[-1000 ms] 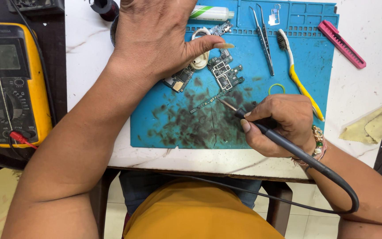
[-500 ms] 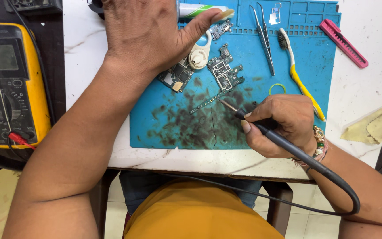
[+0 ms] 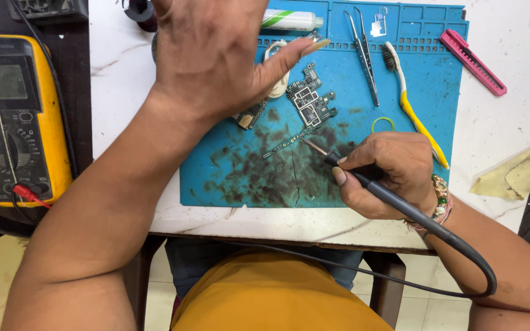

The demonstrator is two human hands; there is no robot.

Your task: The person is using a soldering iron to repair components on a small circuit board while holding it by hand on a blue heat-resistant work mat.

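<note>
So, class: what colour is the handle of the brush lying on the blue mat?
Yellow, with a white head end; the brush shows best in the head view, beside the right hand.

Matt blue rubbery mat (image 3: 437, 92), soot-smudged; glossy white marble-look desk (image 3: 498, 122); shiny metal tweezers (image 3: 363, 49); yellow plastic brush (image 3: 415, 116).

Left hand (image 3: 213, 52) raised (open); right hand (image 3: 387, 175) gripping.

My white marble tabletop (image 3: 124, 73) carries a stained blue work mat (image 3: 424, 79), a yellow multimeter (image 3: 19, 116), a pink utility knife (image 3: 472, 62) and a yellowish cloth (image 3: 522, 171).
</note>
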